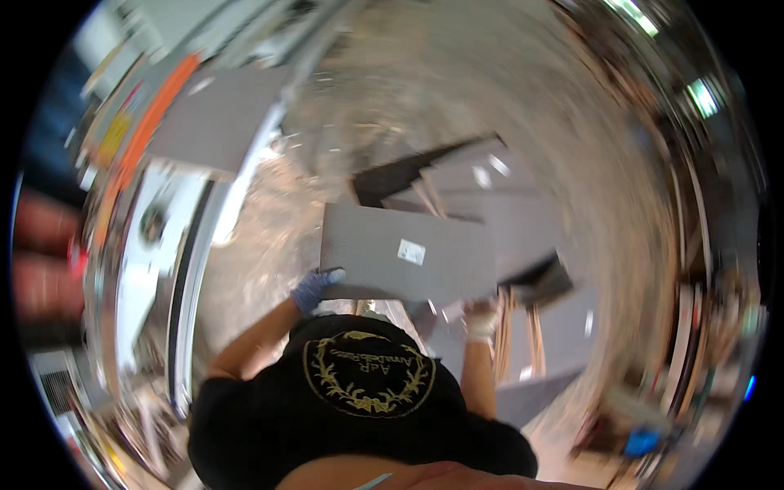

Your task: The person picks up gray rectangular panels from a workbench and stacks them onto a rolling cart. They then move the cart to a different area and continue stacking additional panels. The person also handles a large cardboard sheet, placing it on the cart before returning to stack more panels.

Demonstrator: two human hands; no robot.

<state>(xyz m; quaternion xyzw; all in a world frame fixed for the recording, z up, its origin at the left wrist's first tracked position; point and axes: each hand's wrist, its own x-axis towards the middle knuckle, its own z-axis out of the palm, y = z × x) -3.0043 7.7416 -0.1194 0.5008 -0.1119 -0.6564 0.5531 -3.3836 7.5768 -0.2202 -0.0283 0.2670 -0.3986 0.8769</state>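
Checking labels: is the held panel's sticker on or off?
On: the white sticker shows on the grey panel, which the left hand holds at a corner.

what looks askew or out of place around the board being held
The grey panels beyond and to the right of the held board lie at uneven angles, not squared into one stack. Pale bits also litter the floor to its left, too blurred to identify. Blur leaves any damage unclear.

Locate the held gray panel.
The gray panel is at the head view's centre, beyond the black shirt, between the left hand and right hand.
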